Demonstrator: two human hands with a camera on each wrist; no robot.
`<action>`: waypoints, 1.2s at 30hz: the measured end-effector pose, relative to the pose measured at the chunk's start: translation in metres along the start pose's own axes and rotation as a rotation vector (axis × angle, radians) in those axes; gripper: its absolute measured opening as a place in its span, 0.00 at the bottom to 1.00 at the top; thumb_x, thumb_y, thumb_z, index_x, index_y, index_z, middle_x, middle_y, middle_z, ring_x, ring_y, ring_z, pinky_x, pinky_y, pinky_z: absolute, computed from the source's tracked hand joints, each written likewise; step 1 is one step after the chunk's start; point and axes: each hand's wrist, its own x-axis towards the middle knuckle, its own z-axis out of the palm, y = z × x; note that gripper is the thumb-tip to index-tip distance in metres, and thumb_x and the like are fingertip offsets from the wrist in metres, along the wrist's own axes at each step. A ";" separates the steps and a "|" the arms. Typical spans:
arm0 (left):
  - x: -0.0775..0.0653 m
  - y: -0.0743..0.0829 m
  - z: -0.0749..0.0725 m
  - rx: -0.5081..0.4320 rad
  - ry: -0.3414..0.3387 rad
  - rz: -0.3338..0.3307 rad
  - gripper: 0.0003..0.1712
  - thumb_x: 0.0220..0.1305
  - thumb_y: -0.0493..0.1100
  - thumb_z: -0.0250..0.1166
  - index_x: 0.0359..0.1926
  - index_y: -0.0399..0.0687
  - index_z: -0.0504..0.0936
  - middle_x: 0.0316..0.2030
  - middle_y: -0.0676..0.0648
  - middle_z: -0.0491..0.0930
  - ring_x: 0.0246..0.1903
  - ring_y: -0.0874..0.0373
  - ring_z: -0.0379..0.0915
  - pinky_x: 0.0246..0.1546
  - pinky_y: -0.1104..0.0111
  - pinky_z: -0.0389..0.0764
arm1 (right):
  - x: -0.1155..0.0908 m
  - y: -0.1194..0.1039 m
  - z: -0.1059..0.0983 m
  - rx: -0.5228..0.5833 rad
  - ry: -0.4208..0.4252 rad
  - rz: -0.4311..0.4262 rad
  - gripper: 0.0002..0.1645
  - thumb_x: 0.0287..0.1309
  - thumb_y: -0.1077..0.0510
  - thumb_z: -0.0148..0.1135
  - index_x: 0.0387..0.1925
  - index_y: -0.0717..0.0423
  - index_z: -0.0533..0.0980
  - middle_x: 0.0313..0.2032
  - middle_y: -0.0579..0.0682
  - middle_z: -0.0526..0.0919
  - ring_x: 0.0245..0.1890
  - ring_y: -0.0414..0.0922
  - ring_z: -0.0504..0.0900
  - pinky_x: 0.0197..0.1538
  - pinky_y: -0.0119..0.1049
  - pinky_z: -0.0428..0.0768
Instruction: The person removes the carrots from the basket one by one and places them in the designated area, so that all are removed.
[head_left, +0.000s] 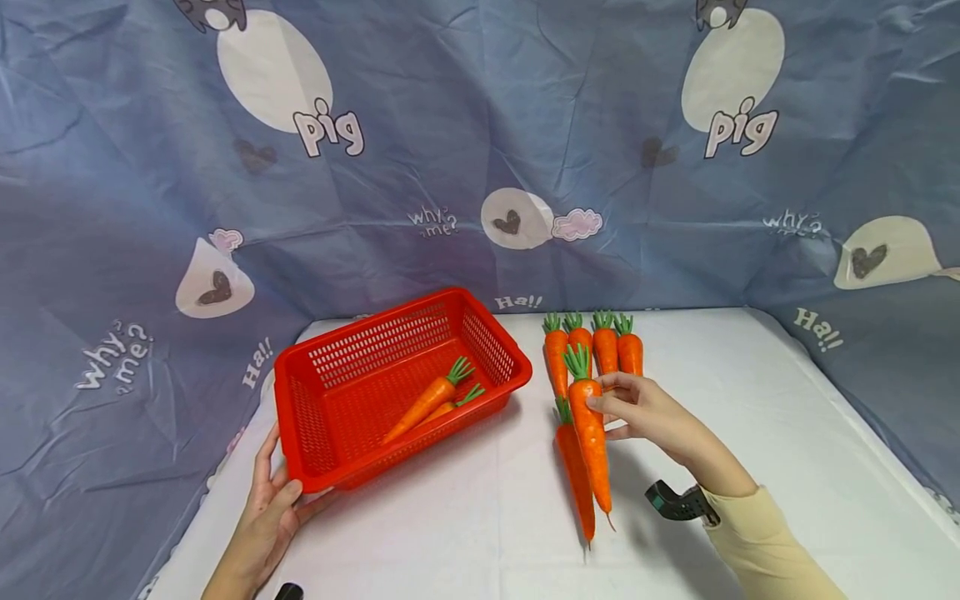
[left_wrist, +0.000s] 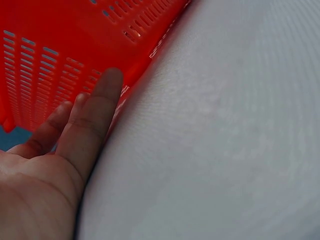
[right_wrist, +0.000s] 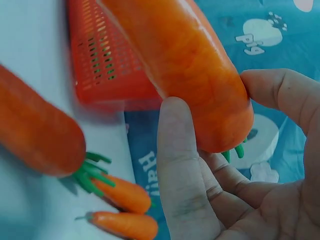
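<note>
My right hand (head_left: 637, 412) pinches an orange carrot (head_left: 588, 433) with a green top between thumb and fingers, above the table. The right wrist view shows the thumb and fingers on either side of its thick end. Just below and beside it lies another carrot (head_left: 574, 475), partly hidden. At the left, my left hand (head_left: 266, 525) touches the near left corner of a red plastic basket (head_left: 315, 487). Its fingers (left_wrist: 92, 115) lie nearly straight against the slotted wall. Two carrots lie inside the basket, the front carrot (head_left: 423, 408) covering much of the other.
Several carrots stand in a row behind the right hand, with one carrot (head_left: 555, 358) at the row's left end. A white cloth (head_left: 480, 542) covers the table. Behind it hangs a blue printed curtain (head_left: 420, 108). A black band (head_left: 678, 504) sits on the right wrist.
</note>
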 end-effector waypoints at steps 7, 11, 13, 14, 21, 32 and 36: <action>0.000 -0.001 -0.002 0.000 0.002 0.002 0.45 0.84 0.39 0.47 0.85 0.80 0.35 0.75 0.62 0.69 0.64 0.61 0.83 0.57 0.60 0.88 | -0.007 0.012 -0.005 -0.020 0.012 0.032 0.39 0.73 0.52 0.63 0.73 0.71 0.62 0.51 0.56 0.82 0.45 0.46 0.84 0.50 0.38 0.90; 0.000 -0.002 -0.002 0.005 0.014 -0.009 0.45 0.84 0.40 0.47 0.85 0.81 0.36 0.75 0.62 0.70 0.63 0.62 0.83 0.57 0.60 0.89 | -0.009 0.018 -0.007 -0.017 0.020 0.048 0.39 0.73 0.52 0.63 0.73 0.71 0.61 0.51 0.56 0.81 0.45 0.45 0.84 0.49 0.38 0.90; 0.000 -0.001 -0.001 0.008 0.022 -0.016 0.45 0.84 0.39 0.47 0.85 0.81 0.36 0.75 0.63 0.70 0.64 0.62 0.83 0.56 0.60 0.89 | -0.010 0.022 -0.007 -0.018 0.024 0.050 0.40 0.73 0.52 0.63 0.74 0.72 0.61 0.51 0.56 0.81 0.44 0.45 0.84 0.49 0.38 0.90; 0.000 -0.001 -0.001 0.009 0.024 -0.019 0.45 0.84 0.39 0.47 0.85 0.82 0.36 0.75 0.63 0.70 0.64 0.62 0.82 0.56 0.60 0.89 | -0.011 0.024 -0.008 -0.021 0.028 0.054 0.40 0.73 0.52 0.63 0.74 0.72 0.60 0.51 0.57 0.81 0.44 0.44 0.84 0.49 0.38 0.90; 0.001 -0.001 -0.002 -0.005 0.017 -0.012 0.45 0.84 0.39 0.47 0.85 0.81 0.36 0.75 0.63 0.69 0.64 0.62 0.82 0.57 0.60 0.89 | -0.014 0.037 -0.012 -0.021 0.044 0.077 0.39 0.73 0.53 0.64 0.73 0.72 0.62 0.49 0.56 0.81 0.44 0.45 0.84 0.50 0.40 0.91; 0.001 -0.001 -0.001 0.004 0.021 -0.021 0.45 0.84 0.39 0.47 0.85 0.82 0.36 0.76 0.63 0.67 0.65 0.61 0.82 0.57 0.59 0.89 | -0.017 0.057 -0.014 -0.033 0.043 0.120 0.39 0.74 0.52 0.63 0.73 0.73 0.62 0.48 0.56 0.82 0.43 0.45 0.84 0.48 0.40 0.91; 0.001 -0.002 -0.001 0.006 0.017 -0.020 0.45 0.84 0.39 0.47 0.85 0.81 0.36 0.76 0.63 0.67 0.65 0.62 0.82 0.57 0.60 0.89 | -0.018 0.066 -0.013 -0.030 0.034 0.129 0.38 0.73 0.52 0.64 0.71 0.74 0.63 0.47 0.57 0.82 0.43 0.45 0.86 0.47 0.42 0.92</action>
